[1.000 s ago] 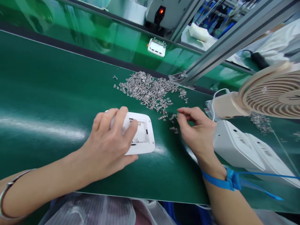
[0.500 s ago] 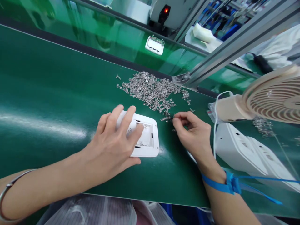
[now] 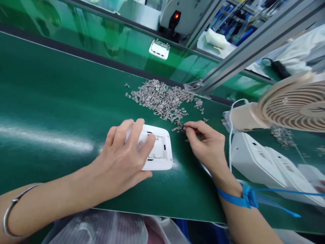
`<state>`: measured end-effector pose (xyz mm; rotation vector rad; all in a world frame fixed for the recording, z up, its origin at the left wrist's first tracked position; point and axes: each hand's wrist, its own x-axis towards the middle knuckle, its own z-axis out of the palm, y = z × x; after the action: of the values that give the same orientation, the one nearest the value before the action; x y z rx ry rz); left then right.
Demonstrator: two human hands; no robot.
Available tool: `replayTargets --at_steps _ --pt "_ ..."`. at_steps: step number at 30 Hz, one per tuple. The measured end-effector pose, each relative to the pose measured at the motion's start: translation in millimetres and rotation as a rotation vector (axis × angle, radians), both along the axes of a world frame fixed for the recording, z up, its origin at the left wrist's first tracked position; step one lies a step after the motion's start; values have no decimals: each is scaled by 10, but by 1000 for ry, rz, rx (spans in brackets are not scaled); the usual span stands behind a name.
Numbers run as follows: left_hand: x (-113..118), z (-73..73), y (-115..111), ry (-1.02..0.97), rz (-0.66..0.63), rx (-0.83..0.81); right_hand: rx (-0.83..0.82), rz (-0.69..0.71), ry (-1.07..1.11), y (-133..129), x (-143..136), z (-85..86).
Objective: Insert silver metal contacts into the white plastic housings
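My left hand (image 3: 124,154) is closed over a white plastic housing (image 3: 166,162) on the green bench, fingers across its top and thumb along the near side. The housing's recessed compartment faces up, partly covered by my fingers. My right hand (image 3: 207,142) is in a pinch, thumb against forefinger, at the near right edge of a heap of small metal contact pieces (image 3: 162,100). What lies between those fingertips is too small to make out. A blue wrist strap (image 3: 235,198) circles my right wrist.
A beige fan (image 3: 291,105) stands at right, with white housings (image 3: 259,162) lined up before it. Another person's hand (image 3: 322,184) shows at the right edge. Behind a metal post (image 3: 228,61), a white housing with a circuit board (image 3: 159,51) lies on the green belt.
The housing on the belt has shifted left. Another person's hand with a white piece has come in at the right edge. My hands have hardly moved; the view has shifted slightly.
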<state>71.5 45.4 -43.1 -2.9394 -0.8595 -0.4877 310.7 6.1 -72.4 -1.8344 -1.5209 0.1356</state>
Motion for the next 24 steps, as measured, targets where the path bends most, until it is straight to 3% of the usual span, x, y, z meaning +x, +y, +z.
replayTargets --at_steps 5,11,15,21,24 --pt "1 -23 39 -89 -19 -65 -20 -26 38 -2 -7 -11" --pt "5 -17 -79 -128 -304 -130 53 -42 32 -17 -15 8" --pt "4 -44 -163 -91 -387 -155 37 -52 66 -10 -30 12" --pt "6 -54 -175 -154 -434 -8 13 -71 212 -16 -49 -40" --pt "22 -57 -196 -235 -485 72 19 -57 174 -18 -42 -30"
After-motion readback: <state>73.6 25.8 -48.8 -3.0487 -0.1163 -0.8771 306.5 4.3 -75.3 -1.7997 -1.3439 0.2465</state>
